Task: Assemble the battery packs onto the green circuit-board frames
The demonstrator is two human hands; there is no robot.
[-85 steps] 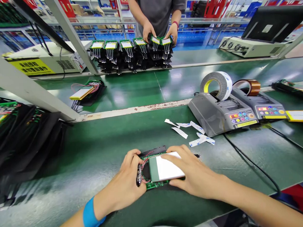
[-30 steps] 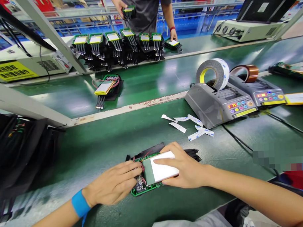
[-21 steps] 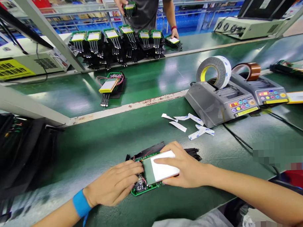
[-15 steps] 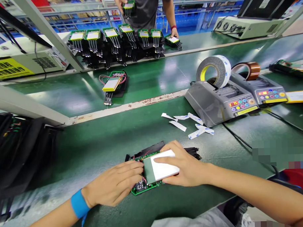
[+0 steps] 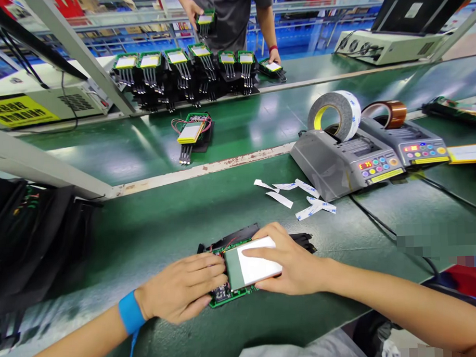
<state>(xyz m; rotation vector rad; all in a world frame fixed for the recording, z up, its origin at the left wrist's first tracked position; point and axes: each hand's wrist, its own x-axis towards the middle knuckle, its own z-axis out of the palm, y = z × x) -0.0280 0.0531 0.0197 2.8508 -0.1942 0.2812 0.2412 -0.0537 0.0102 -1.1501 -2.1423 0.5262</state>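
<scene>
A green circuit board (image 5: 238,294) lies on the green bench in front of me, with a black flap along its far side and dark cable ends (image 5: 302,242) sticking out at the right. On it sits a flat, grey-and-white battery pack (image 5: 234,270). My right hand (image 5: 285,260) grips the pack's right part, thumb at the near edge and fingers over the top. At the board's left end, my left hand (image 5: 190,284) has its fingers bent over the components and wires beside the pack, thumb by the near edge. Its fingertips are partly hidden. A blue wrist strap (image 5: 131,312) circles the left wrist.
Cut tape strips (image 5: 280,199) lie beyond the board. Two tape dispensers (image 5: 339,159) stand at right. Another board assembly (image 5: 191,133) rests on the belt. Across it, a co-worker's hands (image 5: 273,56) touch similar units near a row of boards (image 5: 177,56). Black parts (image 5: 37,232) stand left.
The board assembly on the belt has shifted right. The co-worker's raised unit has moved slightly down and right. My hands keep nearly the same hold on the pack and board.
</scene>
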